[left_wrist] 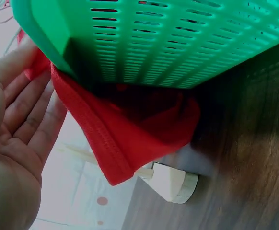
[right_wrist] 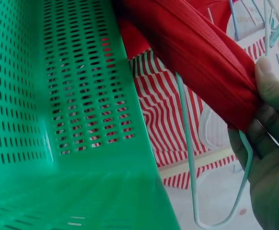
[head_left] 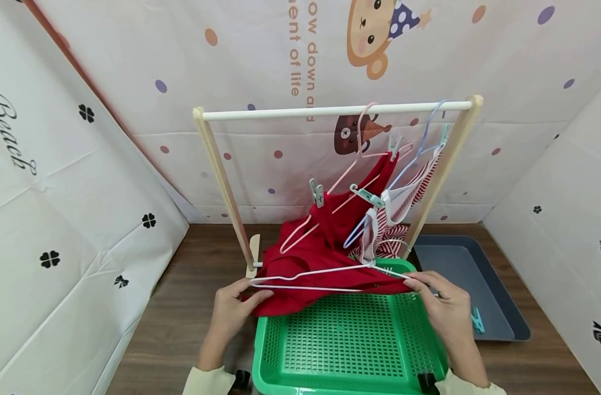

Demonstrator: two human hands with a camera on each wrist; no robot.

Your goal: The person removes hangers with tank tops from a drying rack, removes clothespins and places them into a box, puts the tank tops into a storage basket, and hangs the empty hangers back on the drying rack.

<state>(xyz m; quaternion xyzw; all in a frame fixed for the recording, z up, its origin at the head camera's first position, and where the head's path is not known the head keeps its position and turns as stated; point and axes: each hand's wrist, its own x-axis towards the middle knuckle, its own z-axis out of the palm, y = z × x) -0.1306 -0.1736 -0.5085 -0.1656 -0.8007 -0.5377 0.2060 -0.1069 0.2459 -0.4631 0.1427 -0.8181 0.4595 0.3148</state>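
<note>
My left hand pinches the left end of a white hanger together with the edge of a red garment. At the other side my right hand pinches the garment's corner between thumb and fingers. The hanger's rounded end sticks out below that corner in the right wrist view. Stretched between both hands, the garment lies over the back of a green basket. In the left wrist view a red flap hangs beside the basket.
Behind stands a wooden rack with a white rail. It carries a pink hanger with red cloth held by grey clothespins, and a blue hanger with striped clothing. A grey tray with a blue clothespin lies right.
</note>
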